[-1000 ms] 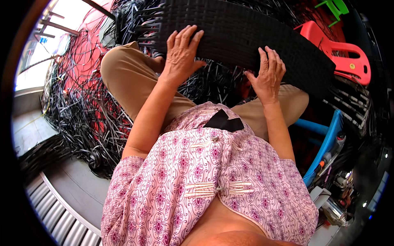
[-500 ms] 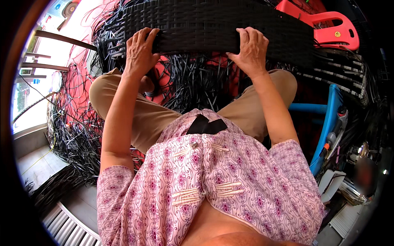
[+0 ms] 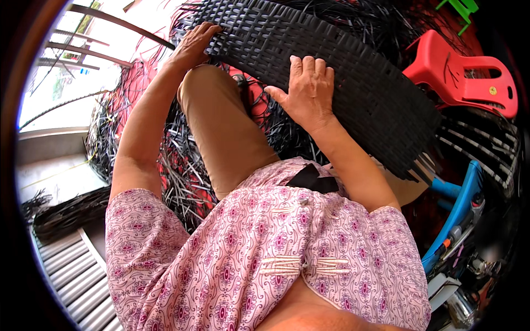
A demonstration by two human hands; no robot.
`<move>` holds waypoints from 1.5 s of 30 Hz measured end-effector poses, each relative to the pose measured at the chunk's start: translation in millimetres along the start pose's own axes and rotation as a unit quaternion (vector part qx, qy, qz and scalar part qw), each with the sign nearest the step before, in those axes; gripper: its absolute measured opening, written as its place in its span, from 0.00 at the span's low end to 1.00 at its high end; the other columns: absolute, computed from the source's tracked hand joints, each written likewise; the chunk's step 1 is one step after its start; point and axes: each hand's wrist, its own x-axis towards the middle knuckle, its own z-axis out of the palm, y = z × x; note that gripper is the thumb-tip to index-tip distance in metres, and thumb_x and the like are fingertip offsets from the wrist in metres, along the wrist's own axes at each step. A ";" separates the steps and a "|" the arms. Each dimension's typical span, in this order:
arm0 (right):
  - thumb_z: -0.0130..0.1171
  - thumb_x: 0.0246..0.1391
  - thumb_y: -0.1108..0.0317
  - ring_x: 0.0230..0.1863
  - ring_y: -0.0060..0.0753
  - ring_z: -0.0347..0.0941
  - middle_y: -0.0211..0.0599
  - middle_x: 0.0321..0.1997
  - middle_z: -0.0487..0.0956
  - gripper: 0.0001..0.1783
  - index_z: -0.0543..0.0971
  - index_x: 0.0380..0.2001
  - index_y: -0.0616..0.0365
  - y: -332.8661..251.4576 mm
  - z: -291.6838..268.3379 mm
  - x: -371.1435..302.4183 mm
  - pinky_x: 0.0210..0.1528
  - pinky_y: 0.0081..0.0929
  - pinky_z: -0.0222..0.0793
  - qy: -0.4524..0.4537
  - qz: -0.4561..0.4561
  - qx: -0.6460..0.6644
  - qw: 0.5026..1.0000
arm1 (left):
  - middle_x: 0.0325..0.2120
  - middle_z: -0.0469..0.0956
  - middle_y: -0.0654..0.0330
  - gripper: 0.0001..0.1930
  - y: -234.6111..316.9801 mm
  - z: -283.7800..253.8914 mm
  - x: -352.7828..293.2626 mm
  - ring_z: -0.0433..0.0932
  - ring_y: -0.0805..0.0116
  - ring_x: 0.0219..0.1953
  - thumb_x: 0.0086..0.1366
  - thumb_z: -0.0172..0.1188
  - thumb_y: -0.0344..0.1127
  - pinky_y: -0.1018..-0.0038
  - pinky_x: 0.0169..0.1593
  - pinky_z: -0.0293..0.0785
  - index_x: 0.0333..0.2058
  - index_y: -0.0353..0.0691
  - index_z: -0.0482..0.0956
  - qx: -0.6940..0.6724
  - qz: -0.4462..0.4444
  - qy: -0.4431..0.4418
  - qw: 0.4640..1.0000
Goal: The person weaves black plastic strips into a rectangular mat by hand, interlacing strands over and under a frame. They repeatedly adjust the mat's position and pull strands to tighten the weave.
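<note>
A long black woven strip panel (image 3: 353, 77) slants across my lap, from the upper left down to the right, with loose strip ends at its lower right. My left hand (image 3: 196, 47) grips its left end, the fingers over the edge and the thumb mostly hidden. Flat on the panel near its closer long edge rests my right hand (image 3: 310, 91), fingers stretched out and thumb spread to the side. One bent knee (image 3: 221, 110) in brown trousers rises beneath the panel.
Loose black strips (image 3: 182, 165) cover the red floor. A red plastic chair (image 3: 447, 71) stands at the right, with a green plastic piece (image 3: 464, 11) beyond it. A blue frame (image 3: 458, 215) with tools lies lower right; a white slatted rack (image 3: 72, 270) is lower left.
The panel has turned clockwise, its right end swinging toward me. My left hand has moved to its left end, and my right hand has shifted left and lower. My view has turned too.
</note>
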 end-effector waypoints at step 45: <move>0.68 0.53 0.56 0.60 0.36 0.67 0.33 0.59 0.73 0.29 0.77 0.56 0.55 88.4 -56.7 -141.5 0.64 0.44 0.54 0.106 0.110 -0.031 0.988 | 0.48 0.75 0.61 0.20 317.2 41.1 8.1 0.71 0.58 0.52 0.62 0.66 0.37 0.60 0.58 0.62 0.53 0.47 0.81 -0.125 0.124 0.175 0.969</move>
